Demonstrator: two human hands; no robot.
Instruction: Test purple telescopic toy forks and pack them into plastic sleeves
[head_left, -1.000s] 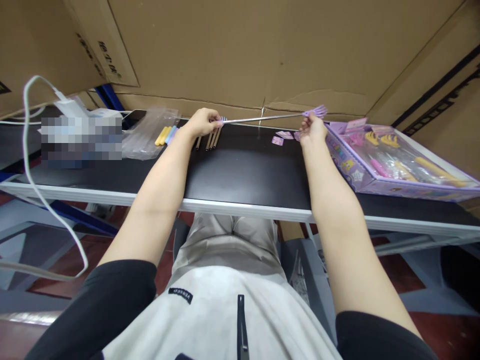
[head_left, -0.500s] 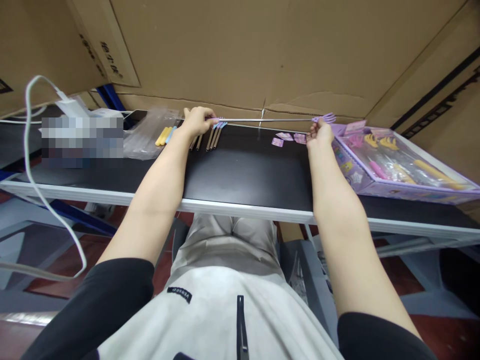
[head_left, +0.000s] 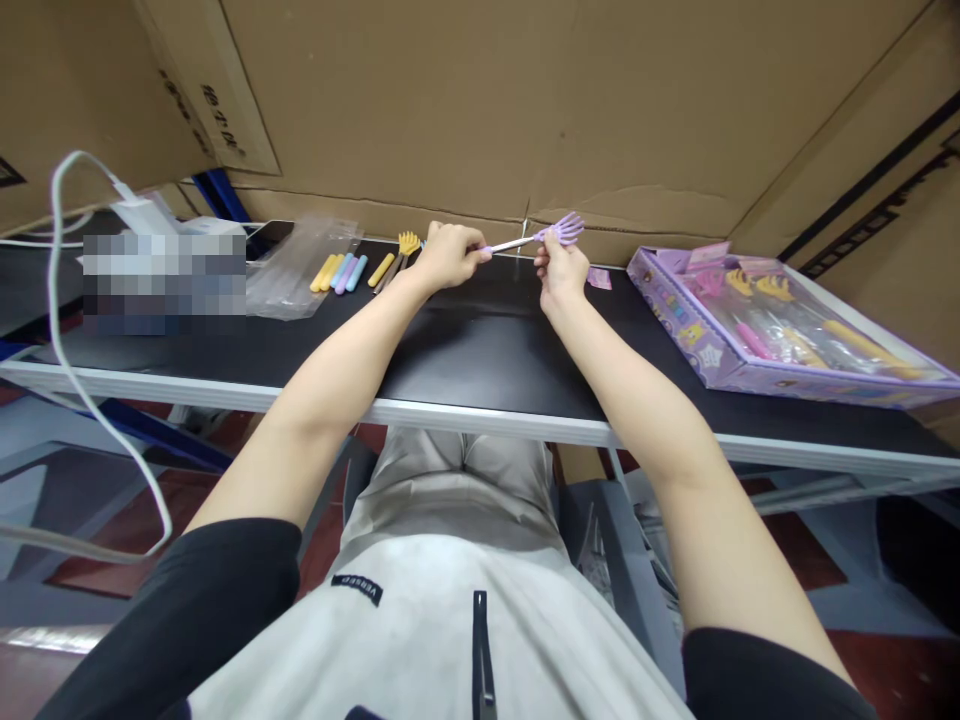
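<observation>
A telescopic back scratcher (head_left: 514, 244) with a lilac claw and a thin metal rod is held above the black tabletop. My left hand (head_left: 450, 256) is closed around its handle end, where only a bit of lilac shows past the fingers. At the other end, my right hand (head_left: 564, 270) pinches the rod just below the claw. Beside my left hand lie a yellow claw head (head_left: 409, 243) and brown rods, partly hidden by that hand. Small pink cards lie near my right hand; one card (head_left: 599, 278) shows clearly.
Several yellow, blue and lilac handles (head_left: 339, 272) lie to the left, next to clear plastic bags (head_left: 300, 265). A purple display box (head_left: 679, 315) with packed scratchers stands on the right. Cardboard (head_left: 465, 110) walls the back. A white cable (head_left: 56, 250) hangs at far left.
My hands have come closer together, and the back scratcher's rod has become much shorter. My left hand moved right, uncovering more handles and the yellow claw; my right hand moved left, away from the box.
</observation>
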